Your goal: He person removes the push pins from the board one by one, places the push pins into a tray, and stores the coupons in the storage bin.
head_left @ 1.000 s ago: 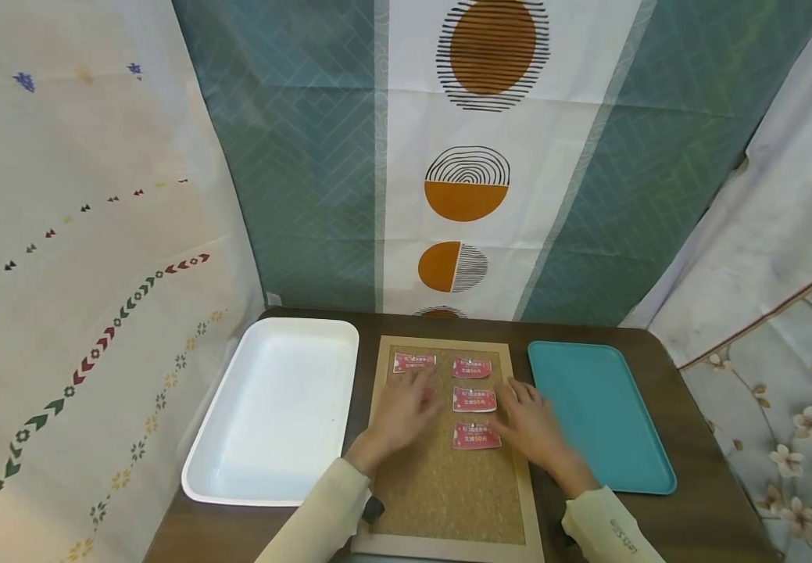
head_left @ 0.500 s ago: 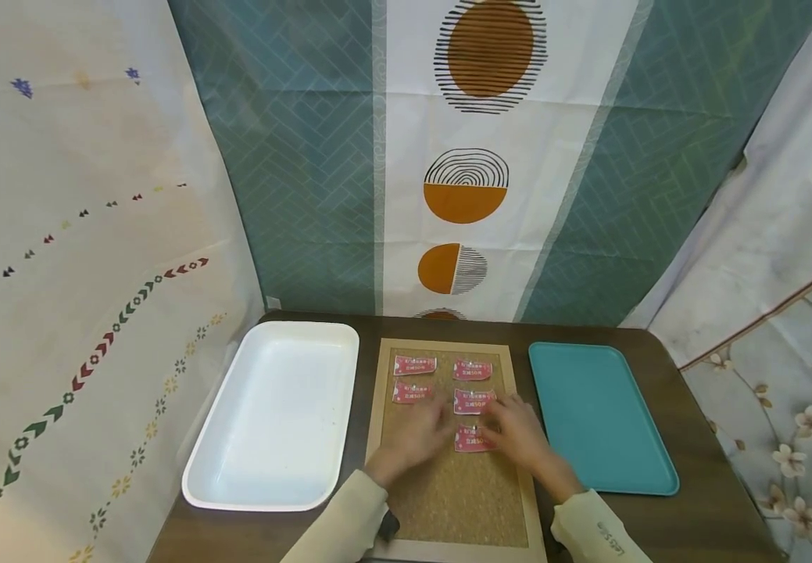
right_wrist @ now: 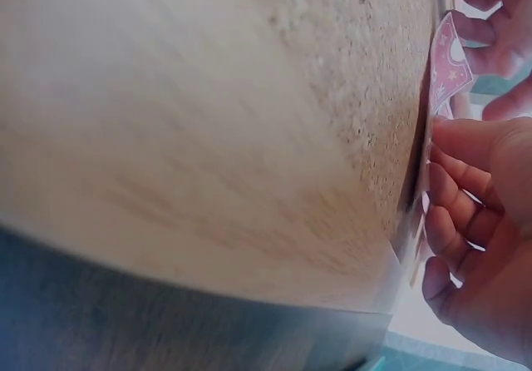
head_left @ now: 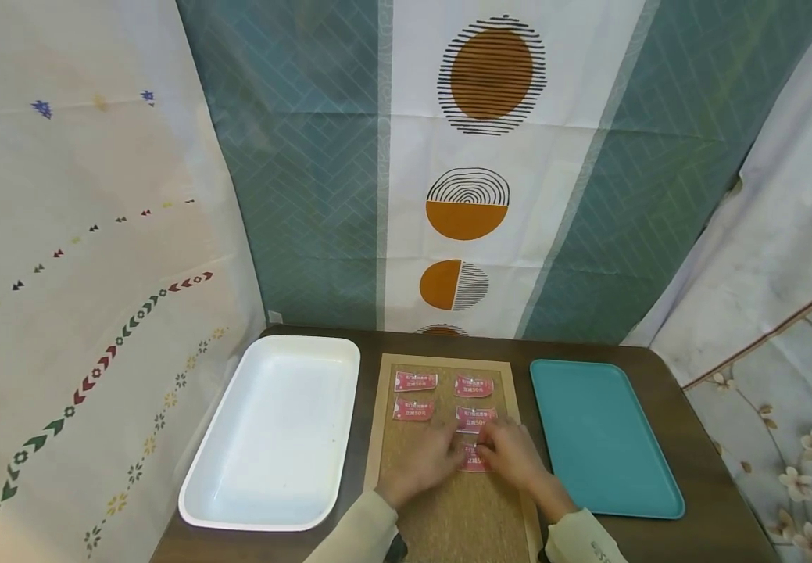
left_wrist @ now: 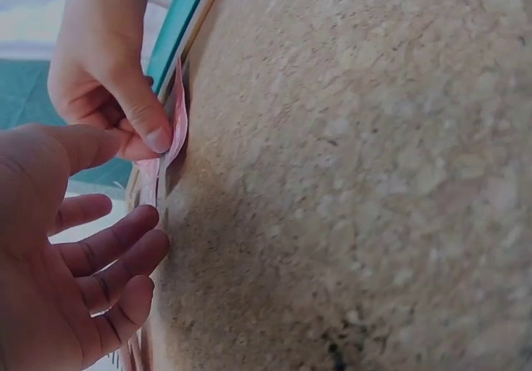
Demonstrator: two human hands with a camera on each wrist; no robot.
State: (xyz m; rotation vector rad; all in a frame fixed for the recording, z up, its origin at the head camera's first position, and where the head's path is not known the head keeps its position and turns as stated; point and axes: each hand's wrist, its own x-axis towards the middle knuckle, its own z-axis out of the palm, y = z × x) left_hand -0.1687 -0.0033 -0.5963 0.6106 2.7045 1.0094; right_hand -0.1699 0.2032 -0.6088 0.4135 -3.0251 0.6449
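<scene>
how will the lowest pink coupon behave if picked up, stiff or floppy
Probably floppy and light: the lowest pink coupon looks paper-thin, with no thick edge showing. It may curl or spring when lifted, since it bows off the corkboard in the wrist views. Pushed from one side, such a thin slip could crease.

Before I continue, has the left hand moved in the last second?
Yes. Against the corkboard, the left hand has shifted right and toward the board's near end.

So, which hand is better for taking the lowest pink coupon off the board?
Probably the right hand: its thumb and finger come together at the lowest coupon, while the left hand is beside it with fingers loosely apart.
</scene>
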